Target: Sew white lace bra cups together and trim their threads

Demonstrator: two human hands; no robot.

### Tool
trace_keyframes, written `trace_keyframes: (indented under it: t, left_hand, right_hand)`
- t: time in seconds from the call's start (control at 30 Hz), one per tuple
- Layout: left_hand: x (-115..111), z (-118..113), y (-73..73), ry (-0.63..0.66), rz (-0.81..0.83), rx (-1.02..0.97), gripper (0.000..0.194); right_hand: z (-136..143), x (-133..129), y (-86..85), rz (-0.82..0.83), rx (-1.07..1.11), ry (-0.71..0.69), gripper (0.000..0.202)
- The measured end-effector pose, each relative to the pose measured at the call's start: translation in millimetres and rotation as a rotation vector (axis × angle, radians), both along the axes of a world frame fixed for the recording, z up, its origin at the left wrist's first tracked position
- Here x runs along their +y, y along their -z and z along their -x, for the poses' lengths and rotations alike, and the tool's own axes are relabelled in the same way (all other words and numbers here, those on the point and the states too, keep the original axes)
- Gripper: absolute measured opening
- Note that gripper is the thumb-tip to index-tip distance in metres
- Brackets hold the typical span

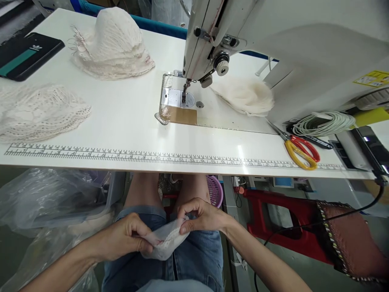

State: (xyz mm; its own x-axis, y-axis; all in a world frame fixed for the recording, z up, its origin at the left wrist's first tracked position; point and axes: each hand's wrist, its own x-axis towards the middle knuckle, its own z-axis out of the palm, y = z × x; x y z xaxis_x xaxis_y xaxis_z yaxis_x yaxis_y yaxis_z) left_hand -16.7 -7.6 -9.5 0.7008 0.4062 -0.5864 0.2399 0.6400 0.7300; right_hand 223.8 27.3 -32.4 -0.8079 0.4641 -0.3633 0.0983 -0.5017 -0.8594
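Above my lap, a small piece of sheer white fabric (165, 243) with a lacy strip along it is stretched between my hands. My left hand (124, 237) pinches its left end between thumb and fingers. At the upper right end, my right hand (199, 217) grips it the same way. Past the table edge stands a sewing machine (209, 44), its presser foot (184, 95) over the metal plate and no fabric visible under it. A cream fabric piece (247, 95) lies on the machine bed.
Stacked lace pieces (114, 46) and more lace (42, 115) lie on the white table (127, 121), left of the machine. A black phone (28, 56) is far left. Scissors (299, 152) and coiled cord (323, 123) lie right. Plastic bags (54, 198) and a red stool (285, 223) are below.
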Motion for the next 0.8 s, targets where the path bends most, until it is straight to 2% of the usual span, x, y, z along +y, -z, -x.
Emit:
trace_keyframes:
  t: [0.23, 0.4, 0.67, 0.8]
  left_hand:
    - [0.9, 2.1, 1.5, -0.037, -0.041, -0.033, 0.020]
    - [0.8, 2.2, 1.5, -0.048, -0.022, -0.029, 0.019]
    - [-0.5, 5.3, 0.5, -0.051, -0.041, -0.006, 0.014]
    - [-0.5, 5.9, -0.2, -0.056, -0.046, 0.013, 0.015]
  right_hand:
    - [-2.4, -2.6, 4.4, 0.042, -0.005, 0.002, 0.028]
    - [-4.1, -5.5, 6.9, 0.078, 0.006, -0.019, 0.036]
    - [-2.7, -8.0, 3.4, 0.010, 0.024, 0.026, 0.043]
    - [-3.6, -12.4, 8.5, -0.037, 0.053, 0.074, 0.033]
